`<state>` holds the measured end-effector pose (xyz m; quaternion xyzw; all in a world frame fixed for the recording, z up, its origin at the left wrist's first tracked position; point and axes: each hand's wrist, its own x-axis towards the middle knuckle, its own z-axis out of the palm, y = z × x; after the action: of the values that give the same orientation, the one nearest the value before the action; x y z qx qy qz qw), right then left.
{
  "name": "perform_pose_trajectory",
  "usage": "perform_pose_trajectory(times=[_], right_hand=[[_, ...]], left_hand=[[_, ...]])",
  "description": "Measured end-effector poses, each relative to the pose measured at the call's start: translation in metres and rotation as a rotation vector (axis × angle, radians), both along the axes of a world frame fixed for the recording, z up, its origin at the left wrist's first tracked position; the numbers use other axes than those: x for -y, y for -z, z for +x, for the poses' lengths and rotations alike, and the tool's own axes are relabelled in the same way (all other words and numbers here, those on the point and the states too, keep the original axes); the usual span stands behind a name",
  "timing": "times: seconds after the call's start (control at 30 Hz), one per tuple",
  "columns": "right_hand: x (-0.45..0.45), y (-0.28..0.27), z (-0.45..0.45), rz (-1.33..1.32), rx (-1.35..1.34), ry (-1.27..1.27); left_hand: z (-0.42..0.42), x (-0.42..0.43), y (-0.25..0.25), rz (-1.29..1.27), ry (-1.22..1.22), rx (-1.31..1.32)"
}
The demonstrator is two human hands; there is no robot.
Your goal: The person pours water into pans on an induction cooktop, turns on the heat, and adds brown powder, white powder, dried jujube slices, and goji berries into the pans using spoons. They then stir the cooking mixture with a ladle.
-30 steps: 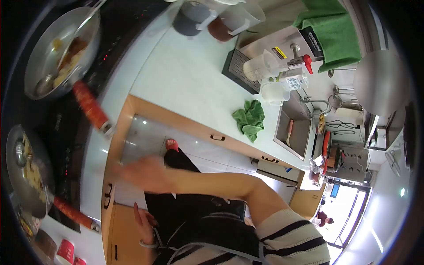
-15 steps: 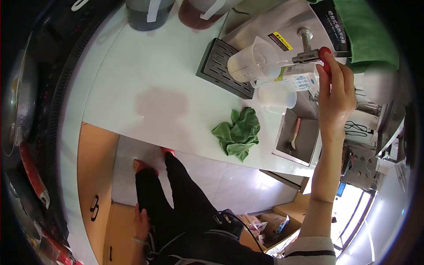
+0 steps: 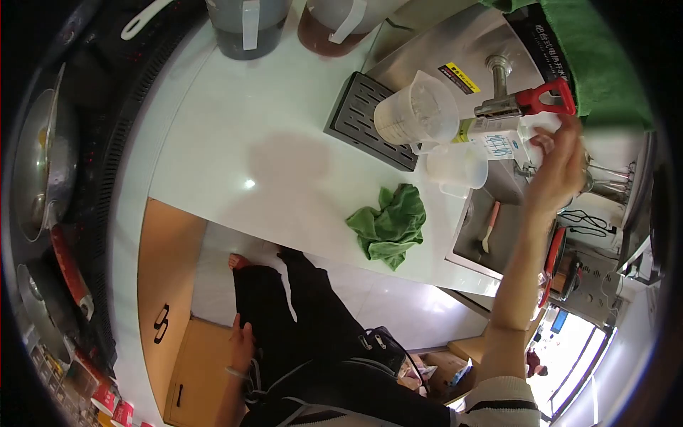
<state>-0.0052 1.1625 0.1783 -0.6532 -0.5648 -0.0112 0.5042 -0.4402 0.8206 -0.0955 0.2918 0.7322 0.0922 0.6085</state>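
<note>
My right hand (image 3: 556,171) is just beside the red tap lever (image 3: 548,98), its fingers loosely bent and apart, holding nothing. The metal spout (image 3: 498,107) points at a clear measuring jug (image 3: 427,110), which stands on the black slotted drip tray (image 3: 363,117) with pale liquid inside. Next to the jug are a white and green carton (image 3: 498,140) and a second translucent jug (image 3: 459,167). A crumpled green cloth (image 3: 391,224) lies on the counter. Down by my thigh, my left hand (image 3: 242,349) hangs with fingers apart and nothing in it.
Two pans (image 3: 60,164) (image 3: 39,299) with red handles sit on the black stove at the left. Large jugs of dark liquid (image 3: 245,32) (image 3: 331,32) stand at the counter's back. Beyond the cloth is a sink (image 3: 466,245) with a brush (image 3: 491,228). A person (image 3: 533,363) is far off.
My right hand first swung from over the floor up to the tap lever and gripped it. Since then it has let go and moved slightly down. The view has turned from the stove toward the tap.
</note>
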Motion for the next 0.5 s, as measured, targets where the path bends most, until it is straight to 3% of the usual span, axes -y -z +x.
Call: perform_pose_trajectory(times=[0.03,0.13,0.33,0.4,0.43,0.5], right_hand=[[0.019,0.03,0.007,-0.168,0.035,0.037],[0.044,0.125,-0.004,-0.446,-0.265,-0.01],[0.035,0.157,-0.014,-0.409,-0.808,-0.176],[0.041,0.157,-0.034,-0.323,-0.785,-0.143],[0.046,0.165,-0.023,-0.333,-0.762,-0.25],[0.056,0.154,-0.04,-0.374,-0.7,-0.291]], left_hand=[[-0.001,-0.001,-0.001,-0.004,0.005,-0.003],[-0.005,-0.002,-0.006,0.016,0.023,-0.029],[-0.025,0.017,-0.01,0.093,0.089,-0.188],[-0.032,0.016,-0.026,0.018,0.157,-0.269],[-0.039,0.03,-0.02,0.15,0.161,-0.297],[-0.044,0.022,-0.049,0.091,0.121,-0.347]])
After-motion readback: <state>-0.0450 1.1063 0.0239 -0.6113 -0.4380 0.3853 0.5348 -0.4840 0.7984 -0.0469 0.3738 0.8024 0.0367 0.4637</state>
